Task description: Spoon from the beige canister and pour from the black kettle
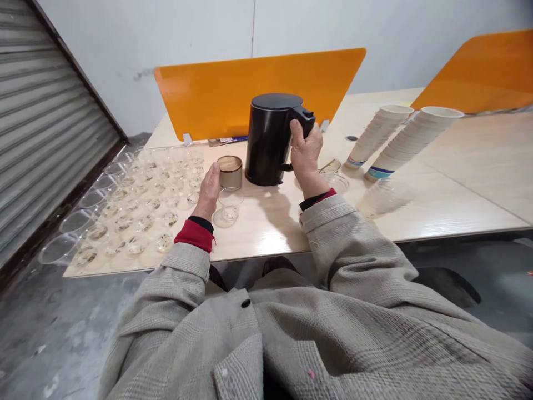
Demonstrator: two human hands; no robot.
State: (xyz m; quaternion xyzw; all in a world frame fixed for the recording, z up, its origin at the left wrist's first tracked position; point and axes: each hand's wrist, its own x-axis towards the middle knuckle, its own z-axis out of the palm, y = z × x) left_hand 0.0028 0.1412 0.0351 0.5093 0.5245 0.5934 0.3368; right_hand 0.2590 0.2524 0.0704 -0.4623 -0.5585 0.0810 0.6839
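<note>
- The right hand (307,149) is clamping the handle of a black kettle (267,145), which is standing upright at the table's middle, before the partition; whether its base is touching the table, I cannot tell.
- The left hand (208,189) is reaching along the left side of a wooden-lidded canister (231,179); I cannot tell whether it is gripping.
- A single clear cup (230,201) is standing just in front of the canister, on the near side.
- Rows of clear cups (144,206) are filling the table's left end, dark bits lying in many of their bottoms.
- Clear glassware (336,180) is sitting behind the right wrist, partly hidden.
- Two leaning stacks of paper cups (400,143) are rising to the right, a blurred clear stack (385,195) lying nearer.
- The pale wooden table (453,194) is carrying an orange partition (208,100); a second orange panel (487,72) is standing farther right.
- A white wall (200,30) is backing the table; a ribbed metal shutter (45,116) is closing the left side, above a stained grey floor (83,328).
</note>
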